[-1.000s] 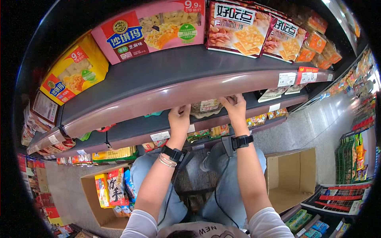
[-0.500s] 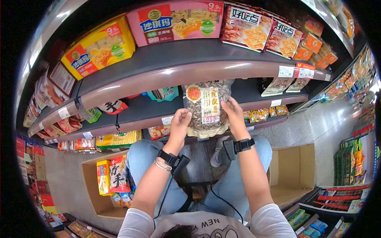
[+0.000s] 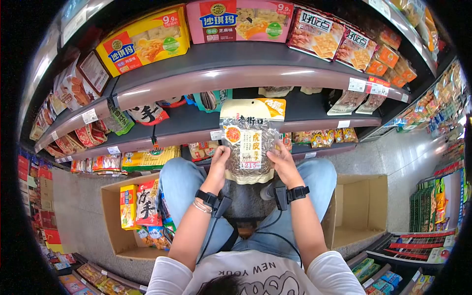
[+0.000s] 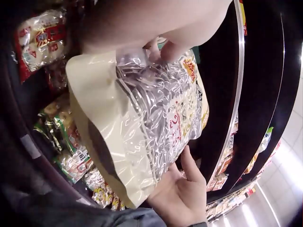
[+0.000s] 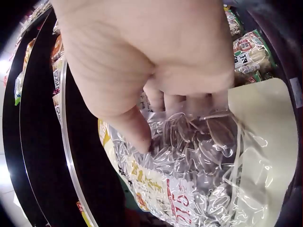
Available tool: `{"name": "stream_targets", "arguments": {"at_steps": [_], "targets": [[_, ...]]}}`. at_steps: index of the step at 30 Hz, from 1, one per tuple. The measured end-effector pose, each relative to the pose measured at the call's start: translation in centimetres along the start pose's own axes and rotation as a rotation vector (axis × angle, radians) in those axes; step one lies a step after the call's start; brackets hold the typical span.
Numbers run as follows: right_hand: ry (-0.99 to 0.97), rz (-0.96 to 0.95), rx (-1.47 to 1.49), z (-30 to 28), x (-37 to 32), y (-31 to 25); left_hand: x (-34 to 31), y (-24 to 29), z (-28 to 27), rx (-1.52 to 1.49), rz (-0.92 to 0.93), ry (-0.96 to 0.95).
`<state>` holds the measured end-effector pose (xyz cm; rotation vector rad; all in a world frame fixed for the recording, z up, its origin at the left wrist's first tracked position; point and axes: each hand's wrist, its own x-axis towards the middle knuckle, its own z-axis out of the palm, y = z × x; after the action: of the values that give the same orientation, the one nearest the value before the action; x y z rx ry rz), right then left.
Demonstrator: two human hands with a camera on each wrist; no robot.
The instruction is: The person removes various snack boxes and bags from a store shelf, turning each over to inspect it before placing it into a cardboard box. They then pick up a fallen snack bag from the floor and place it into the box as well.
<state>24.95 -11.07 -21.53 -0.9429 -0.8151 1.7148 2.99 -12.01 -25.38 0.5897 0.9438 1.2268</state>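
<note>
A clear-fronted bag of sunflower seeds (image 3: pixel 250 140) with a cream top and bottom is held upright in front of the shelves. My left hand (image 3: pixel 219 164) grips its left edge, and my right hand (image 3: pixel 284 164) grips the right edge. In the right wrist view, the thumb of the right hand (image 5: pixel 156 61) lies on the front of the bag (image 5: pixel 203 161) while the fingers go behind it. The left wrist view shows the bag's cream bottom (image 4: pixel 104 127) close up, with the right hand (image 4: pixel 182 194) at its far edge.
The upper shelf (image 3: pixel 236 56) carries a yellow box (image 3: pixel 142 42), a pink box (image 3: pixel 241 22) and cracker packs (image 3: pixel 317 34). Seed bags (image 3: pixel 346 102) stand on the shelf below. A carton with snack packs (image 3: pixel 118 241) sits at left on the floor, another carton (image 3: pixel 359 211) at right.
Both hands have drawn the seed bag out from under the upper shelf and back toward the body. Its whole front now shows. The head view has shifted too.
</note>
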Motion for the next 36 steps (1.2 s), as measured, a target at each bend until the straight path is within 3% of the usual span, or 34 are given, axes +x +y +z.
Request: {"name": "stream_targets", "arguments": {"at_steps": [4,15,21,36], "targets": [[-0.037,0.031,-0.013,-0.7,-0.2,1.2,-1.6,0.7,1.6,0.068,0.069,-0.013],[-0.082,0.033,-0.021,-0.5,-1.4,1.7,-2.1,0.1,1.1,0.039,0.042,-0.066],[-0.152,0.130,0.015,-0.7,-1.3,1.5,-2.3,0.3,0.9,0.006,0.011,-0.085],[-0.169,0.092,-0.014,-0.7,-1.3,0.9,-2.3,0.4,1.2,-0.036,-0.016,-0.101]]}}
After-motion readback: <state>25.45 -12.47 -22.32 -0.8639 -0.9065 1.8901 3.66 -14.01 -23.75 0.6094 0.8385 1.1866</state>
